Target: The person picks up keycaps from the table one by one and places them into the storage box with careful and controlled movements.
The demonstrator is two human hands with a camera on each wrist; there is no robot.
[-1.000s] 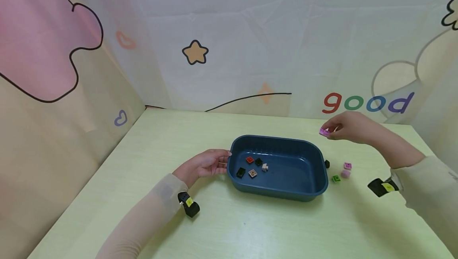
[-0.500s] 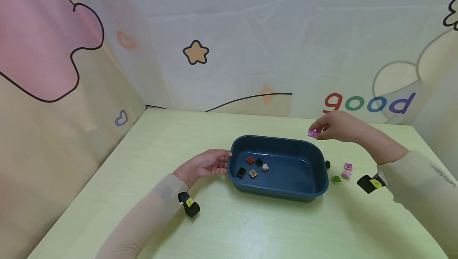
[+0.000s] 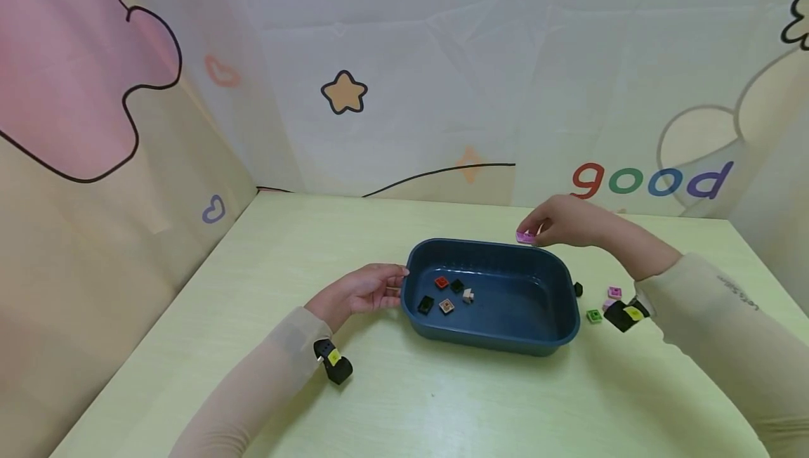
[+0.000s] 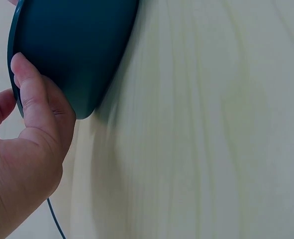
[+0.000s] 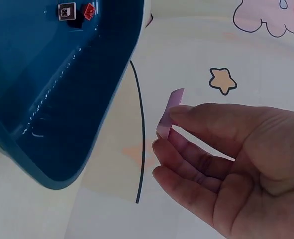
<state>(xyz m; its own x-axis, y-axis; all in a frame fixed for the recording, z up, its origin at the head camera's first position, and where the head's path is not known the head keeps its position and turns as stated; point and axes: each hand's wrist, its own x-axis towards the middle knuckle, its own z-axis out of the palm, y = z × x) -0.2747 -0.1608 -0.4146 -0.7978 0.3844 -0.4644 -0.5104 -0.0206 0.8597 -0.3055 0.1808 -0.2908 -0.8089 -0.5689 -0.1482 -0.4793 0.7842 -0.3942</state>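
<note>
A dark blue plastic basin (image 3: 489, 344) stands on the table, with several small toy bricks inside: a red brick (image 3: 441, 282), a white brick (image 3: 468, 296), a tan brick (image 3: 446, 306) and dark ones. My left hand (image 3: 363, 289) holds the basin's left end, thumb at the rim and fingers against the outer wall; the left wrist view shows this grip close up. Between right thumb and fingertips I pinch a flat pink brick (image 5: 169, 113). That right hand (image 3: 569, 221) is up by the basin's back right rim.
Right of the basin lie a green brick (image 3: 594, 316), a pink brick (image 3: 614, 292), a black piece (image 3: 578, 290) and another pink one partly hidden by the right wrist camera (image 3: 626, 314). A printed cloth (image 3: 430, 93) hangs behind the table.
My right hand has moved left with the pink brick, from right of the basin to its back right rim. The left hand and the basin have stayed put.
</note>
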